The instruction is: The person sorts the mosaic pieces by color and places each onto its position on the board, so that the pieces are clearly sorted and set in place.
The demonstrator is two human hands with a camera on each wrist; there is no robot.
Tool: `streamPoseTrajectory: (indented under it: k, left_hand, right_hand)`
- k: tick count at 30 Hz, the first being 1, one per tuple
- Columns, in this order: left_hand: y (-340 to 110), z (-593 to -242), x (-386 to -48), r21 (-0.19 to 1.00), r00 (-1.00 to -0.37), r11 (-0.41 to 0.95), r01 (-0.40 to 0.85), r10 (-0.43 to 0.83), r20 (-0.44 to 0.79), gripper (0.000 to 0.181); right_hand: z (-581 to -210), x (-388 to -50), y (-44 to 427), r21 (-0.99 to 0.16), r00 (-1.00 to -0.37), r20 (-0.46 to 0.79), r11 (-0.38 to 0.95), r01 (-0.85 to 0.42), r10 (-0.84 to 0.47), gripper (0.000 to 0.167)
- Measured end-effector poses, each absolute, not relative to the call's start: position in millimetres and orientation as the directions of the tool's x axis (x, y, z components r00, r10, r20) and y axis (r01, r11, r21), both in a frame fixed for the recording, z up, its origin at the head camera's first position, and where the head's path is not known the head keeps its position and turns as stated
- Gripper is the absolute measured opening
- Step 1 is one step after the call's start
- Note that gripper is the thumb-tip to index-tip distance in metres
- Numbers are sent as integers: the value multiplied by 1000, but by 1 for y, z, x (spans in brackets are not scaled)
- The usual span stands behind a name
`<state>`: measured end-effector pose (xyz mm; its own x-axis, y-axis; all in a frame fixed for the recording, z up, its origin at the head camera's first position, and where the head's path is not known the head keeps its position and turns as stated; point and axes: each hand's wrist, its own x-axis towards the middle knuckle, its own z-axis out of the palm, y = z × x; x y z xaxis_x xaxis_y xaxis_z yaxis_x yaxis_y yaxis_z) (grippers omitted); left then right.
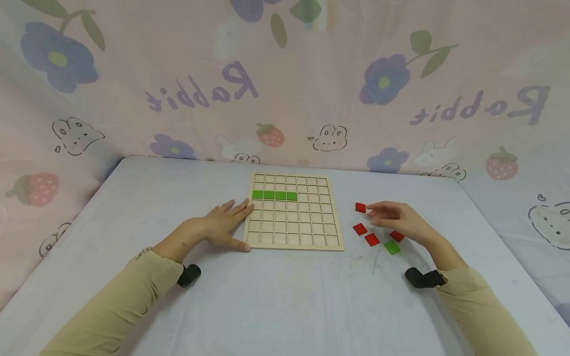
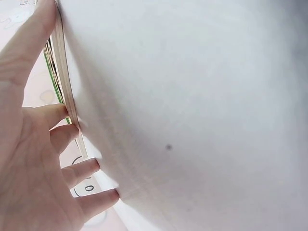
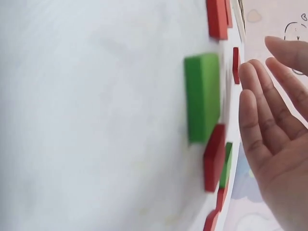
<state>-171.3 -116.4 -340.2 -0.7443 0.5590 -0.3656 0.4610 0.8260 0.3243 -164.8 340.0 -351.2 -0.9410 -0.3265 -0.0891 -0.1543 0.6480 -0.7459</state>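
A pale wooden grid board [image 1: 294,248] lies flat on the table, with several green square tiles [image 1: 269,195] side by side in one row at its left. My left hand [image 1: 222,225] is spread on the table, thumb and fingertips against the board's left edge; the left wrist view shows them along its side [image 2: 62,62]. Right of the board, my right hand [image 1: 398,218] hovers with loosely bent fingers, holding nothing visible. Its fingertips are close to a red tile [image 1: 360,207]; touching or apart, I cannot tell. In the right wrist view a green tile [image 3: 202,98] lies beside the hand.
Below the right hand lie more loose tiles: red ones [image 1: 371,239] and a green one [image 1: 392,247]. Another red tile [image 1: 398,236] is partly hidden under the hand. A white cloth [image 1: 285,306] covers the table, and a patterned curtain [image 1: 294,89] hangs behind it.
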Motion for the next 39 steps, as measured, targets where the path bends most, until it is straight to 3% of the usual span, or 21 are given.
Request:
streamPoseTrajectory:
  k: [30, 39]
  left_hand:
    - [-117, -338, -171, 317, -748, 835, 449, 546, -379, 103]
    - [-117, -338, -171, 331, -744, 833, 444, 549, -381, 103]
  right_hand:
    - [-349, -137, 366, -763, -921, -83, 619, -187, -381, 38]
    - [-347, -131, 374, -726, -912, -145, 668, -165, -383, 33]
